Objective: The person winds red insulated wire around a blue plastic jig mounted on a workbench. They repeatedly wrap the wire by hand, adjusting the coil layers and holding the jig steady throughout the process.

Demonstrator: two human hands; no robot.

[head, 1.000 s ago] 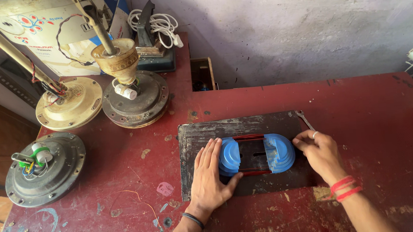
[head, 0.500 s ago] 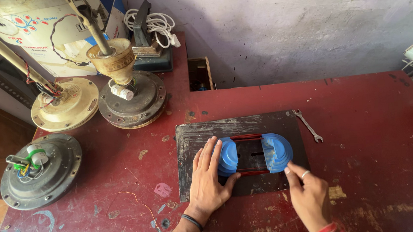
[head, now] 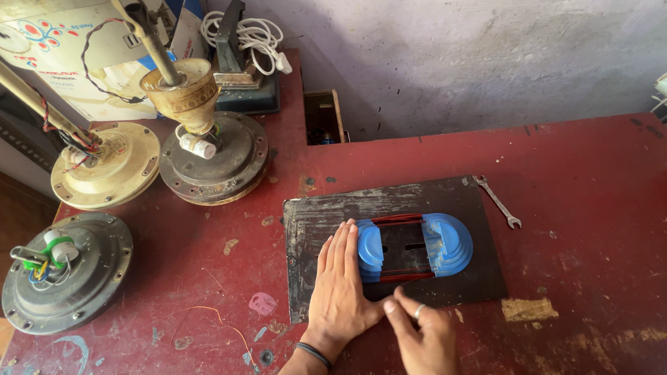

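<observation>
Head view: we look down on a red desk (head: 589, 215) with a dark board (head: 386, 203) at the centre of the frame.
Work piece: a winding former (head: 413, 246) with two stepped blue end pieces and a dark middle block lies flat on the board, centre of the frame; reddish copper wire runs along its top and bottom edges.
Left hand (head: 343, 286): laid flat and open on the board, fingers together, fingertips touching the left blue end piece; it grasps nothing.
Right hand (head: 424, 335): lower centre, fingers bent, fingertips at the lower edge of the former by the wire; we cannot tell whether it pinches the wire.
Progress: we judge the coil already wound on the former and the former still assembled on the board; the wire is not yet off it.
Spanner (head: 498, 201): small, lying untouched just beyond the board's right edge.
Fan motors: grey motor housing (head: 66, 272) at left; cream fan motor (head: 106, 164) and dark fan motor (head: 215, 161) at upper left, both with down-rods.
Packages: white carton (head: 61, 58) at upper left behind the fans, with red and blue flower-like print and a blue panel; lettering not copied.
Labels and signs: none seen elsewhere.
Other: coiled white cable (head: 254, 35) at the upper centre by the wall.
</observation>
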